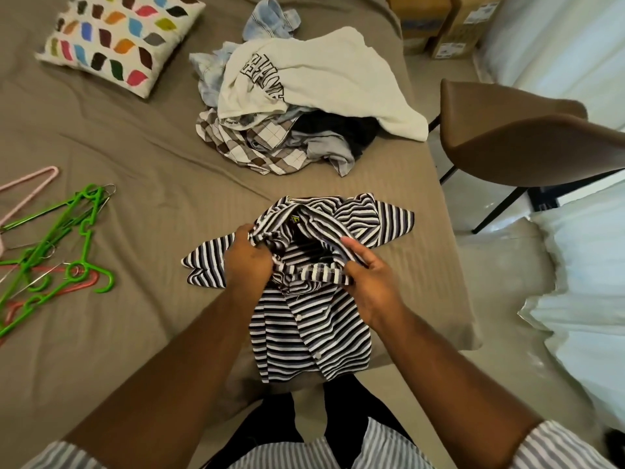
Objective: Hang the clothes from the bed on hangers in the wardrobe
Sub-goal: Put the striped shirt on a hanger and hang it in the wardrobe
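- Black-and-white striped shirt (pixel 306 333) lies at the near edge of the bed (pixel 152 154). Its buttoned front faces up and its collar end is bunched up between both hands.
- The left hand (pixel 248 262) grips the gathered cloth on the shirt's left side, fingers curled tight into it.
- The right hand (pixel 368 282) clamps a stitched edge on the shirt's right side, fingers folded over the fabric.
- Left of the shirt, well apart, green hangers (pixel 67 238) lie tangled on the sheet over a red hanger (pixel 79 286). A pink hanger (pixel 30 184) lies just past them.
- Right of the shirt, off the bed, stands a brown chair (pixel 524 147).
- Beyond the shirt sits a pile of clothes (pixel 284 143) topped by a white sweatshirt (pixel 321 69).
- Farthest, up and left of the shirt, rests a patterned cushion (pixel 118 38).
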